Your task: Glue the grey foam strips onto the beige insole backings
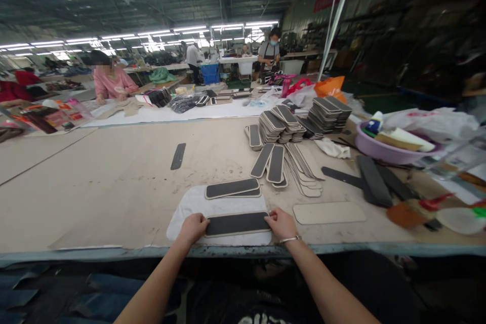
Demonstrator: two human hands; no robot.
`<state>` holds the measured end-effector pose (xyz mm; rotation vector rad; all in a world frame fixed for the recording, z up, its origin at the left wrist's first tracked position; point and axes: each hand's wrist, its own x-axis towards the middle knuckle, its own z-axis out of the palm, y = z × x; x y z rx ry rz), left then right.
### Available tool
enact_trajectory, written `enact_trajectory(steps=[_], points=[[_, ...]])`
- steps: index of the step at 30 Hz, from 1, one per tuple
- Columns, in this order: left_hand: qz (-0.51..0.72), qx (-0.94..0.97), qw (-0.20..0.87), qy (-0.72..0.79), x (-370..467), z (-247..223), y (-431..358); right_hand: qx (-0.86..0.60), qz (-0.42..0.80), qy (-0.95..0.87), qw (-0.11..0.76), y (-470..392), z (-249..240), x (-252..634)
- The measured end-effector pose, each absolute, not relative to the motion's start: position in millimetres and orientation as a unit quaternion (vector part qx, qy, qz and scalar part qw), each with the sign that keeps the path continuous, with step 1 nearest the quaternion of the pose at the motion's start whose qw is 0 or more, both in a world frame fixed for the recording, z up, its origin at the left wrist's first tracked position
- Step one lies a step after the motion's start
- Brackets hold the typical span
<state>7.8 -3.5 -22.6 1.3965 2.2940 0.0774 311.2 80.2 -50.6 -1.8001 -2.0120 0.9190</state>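
Between my hands lies a long dark panel with a beige border (237, 224), flat over a white sheet (182, 215) near the table's front edge. My left hand (195, 228) pinches its left end, and my right hand (281, 223) pinches its right end; a bracelet circles that wrist. Just beyond, two similar dark panels (232, 189) overlap on the sheet. To the right of my right hand rests a plain beige panel (329, 213). Farther back are loose bordered panels (275, 164) and a fan of beige pieces (304, 169).
Stacks of panels (281, 124) stand at the back right, beside a purple basin (398, 149) of supplies. A dark flat tool (372, 179) and an orange-brown container (406, 214) lie at right. One small dark strip (178, 156) lies left of centre. A person in pink (114, 81) works across the table.
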Motion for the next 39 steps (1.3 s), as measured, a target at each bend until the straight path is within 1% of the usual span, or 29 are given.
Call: enact_trajectory(steps=[7,17,22,31,39], points=[[0.013,0.524,0.232,0.819,5.2,-24.0,3.3,-0.621,0.319,-0.7,0.147,78.4,-47.5,309.6],[0.024,0.502,0.271,0.821,4.4,-24.6,5.6,-0.623,0.309,-0.708,0.123,80.3,-46.6,307.9],[0.056,0.487,0.28,0.825,4.8,-25.4,4.7,-0.618,0.31,-0.713,0.118,81.1,-47.7,309.0],[0.165,0.494,0.296,0.8,-1.7,-29.1,-20.0,-0.612,0.31,-0.717,0.123,81.7,-53.1,311.1],[0.188,0.503,0.271,0.799,-1.8,-41.5,-19.9,-0.604,0.307,-0.724,0.126,79.4,-50.5,310.5]])
